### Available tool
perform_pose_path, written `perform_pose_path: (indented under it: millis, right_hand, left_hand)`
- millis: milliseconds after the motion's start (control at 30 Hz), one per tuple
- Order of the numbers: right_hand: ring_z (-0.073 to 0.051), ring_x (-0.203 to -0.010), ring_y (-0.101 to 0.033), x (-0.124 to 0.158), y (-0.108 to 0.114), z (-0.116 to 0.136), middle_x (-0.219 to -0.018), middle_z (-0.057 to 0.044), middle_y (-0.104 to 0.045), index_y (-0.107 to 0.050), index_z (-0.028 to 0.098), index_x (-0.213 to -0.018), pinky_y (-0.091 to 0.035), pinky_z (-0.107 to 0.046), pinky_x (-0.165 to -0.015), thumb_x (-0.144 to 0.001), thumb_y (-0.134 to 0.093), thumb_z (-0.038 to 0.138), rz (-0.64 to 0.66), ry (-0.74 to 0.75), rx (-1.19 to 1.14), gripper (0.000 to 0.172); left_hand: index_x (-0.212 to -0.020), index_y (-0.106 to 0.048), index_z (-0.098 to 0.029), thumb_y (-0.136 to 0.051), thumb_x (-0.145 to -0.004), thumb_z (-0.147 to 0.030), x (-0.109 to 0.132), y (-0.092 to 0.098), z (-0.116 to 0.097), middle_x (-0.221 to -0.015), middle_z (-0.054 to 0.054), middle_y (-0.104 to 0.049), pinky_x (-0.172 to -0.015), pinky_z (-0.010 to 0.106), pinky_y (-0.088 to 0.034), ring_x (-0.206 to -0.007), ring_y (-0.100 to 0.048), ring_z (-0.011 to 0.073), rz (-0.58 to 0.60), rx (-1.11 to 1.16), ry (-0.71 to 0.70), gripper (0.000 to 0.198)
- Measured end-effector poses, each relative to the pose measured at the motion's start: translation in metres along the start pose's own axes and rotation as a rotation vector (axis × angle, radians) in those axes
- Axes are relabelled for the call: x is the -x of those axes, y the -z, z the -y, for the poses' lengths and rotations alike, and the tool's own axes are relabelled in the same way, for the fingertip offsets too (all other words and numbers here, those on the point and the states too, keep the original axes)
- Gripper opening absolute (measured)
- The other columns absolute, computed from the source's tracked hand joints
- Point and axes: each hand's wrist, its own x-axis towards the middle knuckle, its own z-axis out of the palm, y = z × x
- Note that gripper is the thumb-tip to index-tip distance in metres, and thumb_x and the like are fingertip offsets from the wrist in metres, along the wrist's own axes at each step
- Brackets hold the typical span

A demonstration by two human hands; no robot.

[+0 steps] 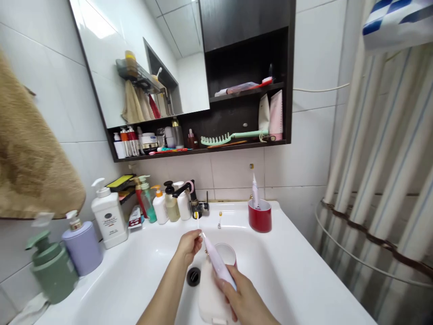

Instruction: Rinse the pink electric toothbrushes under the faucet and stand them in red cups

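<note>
My right hand (241,293) is wrapped round a pale pink-violet electric toothbrush handle (218,259), tilted with its tip up and to the left. Close to that tip, my left hand (190,246) pinches a small toothbrush head (198,220) by its lower end, bristles upward. Whether head and handle touch is not clear. A second brush head (219,220) lies on the sink's back ledge. Below the handle, a cream-coloured case (213,298) and a cup (228,253) rest in the basin, partly covered by my right hand and the handle.
A red cup (260,219) holding another electric toothbrush (255,192) stands at the back right of the white sink (297,266). The black faucet (194,198) rises behind my left hand. Pump bottles (110,216) line the left side. A mirror cabinet (250,104) hangs above.
</note>
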Motion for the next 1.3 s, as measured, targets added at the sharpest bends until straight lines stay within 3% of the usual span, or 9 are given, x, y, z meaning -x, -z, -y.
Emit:
perform_pose_path:
  millis: [167,333,567,900,1300]
  right_hand:
    - [-0.006,-0.037,-0.035,0.0,-0.005,-0.001,-0.051,0.005,-0.037,-0.042,0.013,-0.09,-0.029,-0.017,-0.032,-0.071,-0.032,0.026,0.067,-0.068,-0.026,0.026]
    - [-0.006,-0.038,-0.036,0.0,-0.008,-0.004,-0.052,0.004,-0.039,-0.042,0.012,-0.093,-0.029,-0.016,-0.033,-0.071,-0.032,0.024,0.075,-0.055,0.005,0.027]
    - [-0.005,-0.035,-0.034,-0.001,-0.007,-0.005,-0.051,0.005,-0.038,-0.042,0.012,-0.093,-0.029,-0.017,-0.033,-0.071,-0.032,0.025,0.096,-0.064,0.005,0.028]
    - [-0.004,-0.032,-0.032,-0.001,-0.007,-0.005,-0.049,0.007,-0.037,-0.04,0.013,-0.096,-0.028,-0.016,-0.033,-0.071,-0.032,0.026,0.107,-0.092,-0.058,0.029]
    - [-0.003,-0.03,-0.033,-0.001,-0.005,-0.003,-0.052,0.006,-0.039,-0.04,0.014,-0.092,-0.027,-0.016,-0.031,-0.073,-0.03,0.03,0.166,-0.163,-0.139,0.027]
  left_hand:
    - [-0.058,-0.045,-0.012,-0.05,-0.066,-0.014,0.025,0.003,-0.005,-0.047,-0.001,-0.05,-0.048,0.017,-0.043,-0.042,-0.05,0.0056,0.045,0.213,0.067,0.009]
    - [-0.058,-0.045,-0.011,-0.051,-0.065,-0.012,0.028,0.003,-0.008,-0.049,0.0,-0.051,-0.047,0.018,-0.044,-0.042,-0.05,0.0065,0.102,0.389,0.102,0.01]
    - [-0.054,-0.043,-0.012,-0.05,-0.067,-0.016,0.027,-0.002,-0.004,-0.045,-0.001,-0.047,-0.051,0.026,-0.046,-0.04,-0.048,0.008,0.13,0.388,0.083,0.015]
    - [-0.053,-0.041,-0.013,-0.054,-0.063,-0.022,0.029,-0.006,-0.005,-0.044,-0.003,-0.045,-0.046,0.021,-0.044,-0.038,-0.045,0.0059,0.108,0.418,0.082,0.018]
    - [-0.059,-0.044,-0.013,-0.051,-0.065,-0.015,0.028,-0.006,0.002,-0.049,-0.001,-0.05,-0.049,0.021,-0.043,-0.045,-0.05,0.0078,0.18,0.387,0.025,0.01]
